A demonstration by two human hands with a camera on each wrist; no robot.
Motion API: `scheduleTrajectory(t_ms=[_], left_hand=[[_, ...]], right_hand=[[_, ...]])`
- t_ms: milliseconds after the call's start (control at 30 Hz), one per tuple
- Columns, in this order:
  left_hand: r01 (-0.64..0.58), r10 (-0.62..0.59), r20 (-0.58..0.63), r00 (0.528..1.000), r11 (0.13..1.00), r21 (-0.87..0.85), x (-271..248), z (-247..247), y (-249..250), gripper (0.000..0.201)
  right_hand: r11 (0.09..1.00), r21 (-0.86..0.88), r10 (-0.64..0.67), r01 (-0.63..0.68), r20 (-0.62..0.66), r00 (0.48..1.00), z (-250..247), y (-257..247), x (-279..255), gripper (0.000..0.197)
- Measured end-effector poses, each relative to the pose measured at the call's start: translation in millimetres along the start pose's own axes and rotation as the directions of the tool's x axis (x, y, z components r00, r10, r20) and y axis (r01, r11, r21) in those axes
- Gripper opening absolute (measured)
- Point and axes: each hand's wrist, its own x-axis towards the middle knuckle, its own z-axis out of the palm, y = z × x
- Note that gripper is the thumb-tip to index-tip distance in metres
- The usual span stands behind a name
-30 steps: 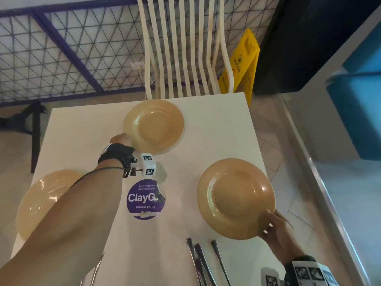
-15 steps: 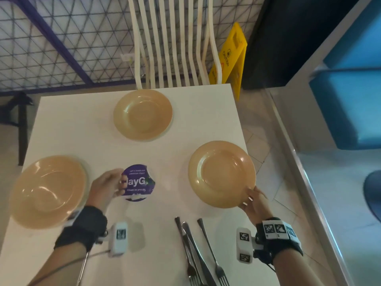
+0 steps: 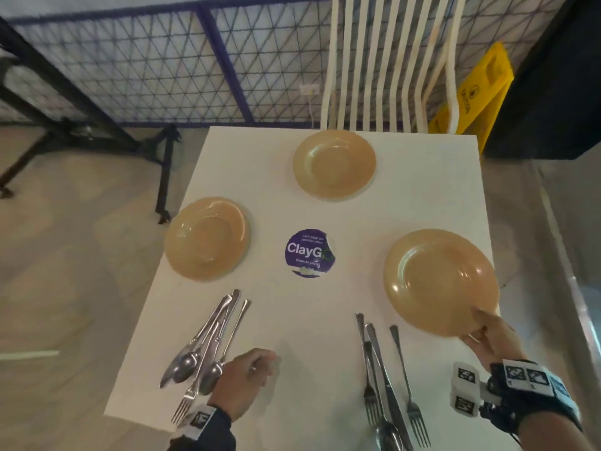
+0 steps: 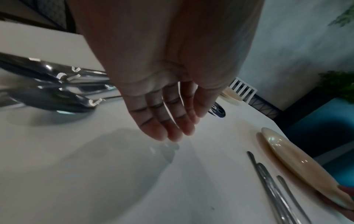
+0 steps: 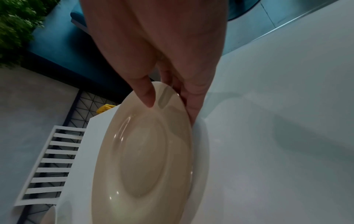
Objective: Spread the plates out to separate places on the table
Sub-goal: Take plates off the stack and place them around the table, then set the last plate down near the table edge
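Three tan plates lie apart on the white table: one at the far middle, one at the left edge, one at the right. My right hand pinches the near rim of the right plate, thumb on top and fingers underneath. My left hand hovers low over the table's near middle, fingers relaxed and holding nothing, beside a bundle of cutlery.
A second set of forks and a knife lies near the front, left of the right plate. A round purple sticker marks the table's centre. A white slatted chair stands behind the table, with a yellow floor sign beside it.
My left hand has pulled back from the purple sticker to the near part of the table beside the left cutlery. The right hand stays on the right plate's rim. The view has shifted.
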Motion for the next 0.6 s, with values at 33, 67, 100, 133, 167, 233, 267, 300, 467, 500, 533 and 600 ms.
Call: scheduleTrajectory(t_ms=[33,67,100,133,167,233,267,300,467,500,533,600], left_hand=[[-0.002,0.002,-0.019,1.000,1.000,0.023,-1,-9,-6,0.025],[-0.007,0.008,-0.038,0.999,1.000,0.029,-2,-17,-10,0.023],[-0.005,0.007,-0.062,0.998,1.000,0.030,-3,-26,-13,0.022],[-0.011,0.014,-0.089,0.996,0.999,0.032,-4,-35,-16,0.019],[-0.012,0.018,-0.136,0.991,0.999,0.046,-4,-44,-17,0.016],[0.026,-0.005,-0.247,0.969,0.996,0.081,-3,-61,-23,0.011],[0.053,-0.036,-0.291,0.956,0.997,0.053,0,-70,-26,0.010],[0.093,-0.076,-0.318,0.945,0.995,0.037,2,-79,-30,0.011],[0.120,0.004,-0.387,0.922,0.948,0.296,25,-111,-48,0.016],[0.120,0.011,-0.379,0.926,0.939,0.321,30,-114,-51,0.016],[0.111,0.024,-0.362,0.932,0.930,0.349,35,-117,-54,0.017],[0.109,0.030,-0.311,0.950,0.901,0.419,43,-116,-57,0.024]], right_hand=[[1.000,0.003,-0.005,0.005,0.003,1.000,-2,4,0,0.014],[1.000,0.006,-0.002,0.002,0.008,1.000,-4,6,-1,0.012],[1.000,0.016,0.000,-0.001,0.015,1.000,-5,8,-3,0.020],[1.000,0.026,0.002,-0.003,0.015,1.000,-6,10,-6,0.036],[0.999,0.041,0.004,-0.004,0.005,1.000,-6,11,-10,0.052],[0.998,0.058,0.003,-0.003,0.001,1.000,-4,13,-17,0.064],[0.997,0.073,0.003,-0.002,-0.020,1.000,-3,15,-18,0.063],[0.997,0.083,0.008,-0.005,-0.038,0.999,-5,18,-18,0.057],[0.999,0.044,0.027,-0.023,-0.086,0.996,-17,31,-31,0.018],[1.000,0.014,0.026,-0.024,-0.102,0.994,-19,35,-36,0.016],[1.000,0.000,0.017,-0.018,-0.122,0.992,-22,40,-42,0.011],[0.999,-0.043,0.000,-0.007,-0.166,0.986,-31,52,-53,0.015]])
